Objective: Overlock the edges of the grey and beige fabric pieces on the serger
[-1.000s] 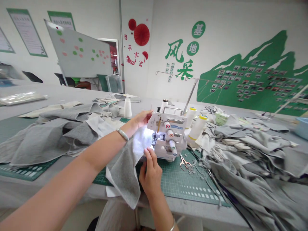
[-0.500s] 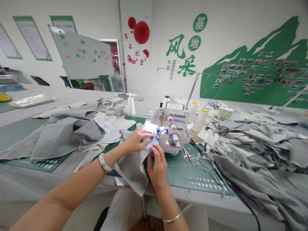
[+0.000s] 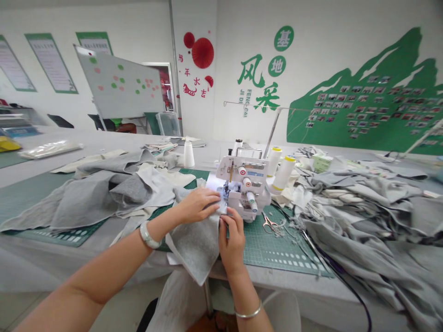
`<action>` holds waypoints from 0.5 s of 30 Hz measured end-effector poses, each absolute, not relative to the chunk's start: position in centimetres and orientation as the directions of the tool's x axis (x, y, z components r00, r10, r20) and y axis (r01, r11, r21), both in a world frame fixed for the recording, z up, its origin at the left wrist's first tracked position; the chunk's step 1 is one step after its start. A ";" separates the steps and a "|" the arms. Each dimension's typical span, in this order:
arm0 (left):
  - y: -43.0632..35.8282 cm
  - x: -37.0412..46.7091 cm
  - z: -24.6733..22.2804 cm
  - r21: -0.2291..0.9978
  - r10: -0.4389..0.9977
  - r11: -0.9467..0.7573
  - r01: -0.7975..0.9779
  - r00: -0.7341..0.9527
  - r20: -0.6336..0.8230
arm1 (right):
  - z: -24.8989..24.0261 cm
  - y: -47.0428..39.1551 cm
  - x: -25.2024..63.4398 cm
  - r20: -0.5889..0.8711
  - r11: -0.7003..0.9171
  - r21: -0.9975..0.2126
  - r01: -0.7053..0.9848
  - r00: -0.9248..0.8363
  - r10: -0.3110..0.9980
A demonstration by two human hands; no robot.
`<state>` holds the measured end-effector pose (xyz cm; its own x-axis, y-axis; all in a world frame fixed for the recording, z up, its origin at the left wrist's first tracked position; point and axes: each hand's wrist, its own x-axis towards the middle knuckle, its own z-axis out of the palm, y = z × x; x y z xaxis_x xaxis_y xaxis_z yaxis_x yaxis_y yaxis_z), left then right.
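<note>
A white overlock sewing machine [image 3: 258, 188] stands before me. A piece of grey fabric [image 3: 195, 246] reaches its presser foot, and a pointed corner hangs over the table edge. My left hand [image 3: 198, 205] lies on top of the fabric left of the foot, palm down with fingers stretched out. Just in front of the foot, my right hand [image 3: 232, 242] pinches the fabric's right edge between thumb and fingers. Small scissors [image 3: 269, 224] and thread scraps rest right of the machine on the green cutting mat [image 3: 256, 251].
Heaped grey fabric pieces [image 3: 367, 216] cover the table's right side. More grey pieces [image 3: 86, 198] spread out at left. A white thread cone [image 3: 188, 153] stands behind them, and yellow-topped cones [image 3: 284, 173] stand right of the machine. A dark cable [image 3: 346, 281] runs over the front edge.
My right hand has shifted slightly right along with the fabric's edge. The hanging fabric lies smoother and flatter. Bright glare at the needle area has faded.
</note>
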<state>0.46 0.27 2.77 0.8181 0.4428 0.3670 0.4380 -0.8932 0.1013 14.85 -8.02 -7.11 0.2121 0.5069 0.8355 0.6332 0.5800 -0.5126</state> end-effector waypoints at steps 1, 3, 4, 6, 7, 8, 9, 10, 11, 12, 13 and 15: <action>0.3 0.4 2.7 0.108 0.443 -0.894 0.435 0.819 0.364 | -7.1 -8.0 14.9 0.824 0.562 -0.537 0.629 0.248 0.510; 0.4 0.4 2.5 0.101 0.444 -0.893 0.439 0.821 0.359 | -7.0 -8.1 15.1 0.784 0.534 -0.601 0.595 0.312 0.536; 0.4 0.4 2.5 0.099 0.447 -0.891 0.443 0.819 0.359 | -6.9 -8.2 15.2 0.760 0.525 -0.633 0.569 0.330 0.560; 0.3 0.4 2.4 0.100 0.455 -0.887 0.451 0.814 0.361 | -6.9 -8.5 15.2 0.714 0.516 -0.683 0.518 0.323 0.621; 0.3 0.4 2.4 0.102 0.459 -0.885 0.454 0.812 0.360 | -7.0 -8.8 15.1 0.682 0.506 -0.710 0.490 0.298 0.668; 0.2 0.4 2.5 0.105 0.463 -0.883 0.458 0.811 0.357 | -7.2 -9.0 15.0 0.640 0.485 -0.739 0.467 0.263 0.723; 0.2 0.4 2.5 0.107 0.467 -0.881 0.461 0.811 0.352 | -7.3 -9.3 14.8 0.585 0.448 -0.770 0.455 0.223 0.779; 0.2 0.4 2.5 0.108 0.469 -0.881 0.462 0.813 0.345 | -7.5 -9.7 14.6 0.522 0.397 -0.797 0.456 0.187 0.832; 0.1 0.4 2.6 0.107 0.469 -0.880 0.462 0.815 0.340 | -7.7 -10.1 14.3 0.458 0.342 -0.812 0.473 0.154 0.875; 0.1 0.5 2.6 0.107 0.470 -0.880 0.463 0.816 0.336 | -7.8 -10.4 14.0 0.404 0.291 -0.812 0.505 0.129 0.905; 0.1 0.5 2.7 0.104 0.469 -0.880 0.462 0.817 0.334 | -7.8 -10.9 13.7 0.368 0.254 -0.799 0.545 0.109 0.923; 0.1 0.5 2.7 0.090 0.466 -0.881 0.464 0.821 0.331 | -7.6 -11.7 13.0 0.332 0.232 -0.773 0.590 0.065 0.941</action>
<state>0.53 0.13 2.75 0.8207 0.4661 0.3306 0.4642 -0.8812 0.0901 13.04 -11.70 -7.60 0.0651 0.9411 0.3318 0.5901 0.2318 -0.7733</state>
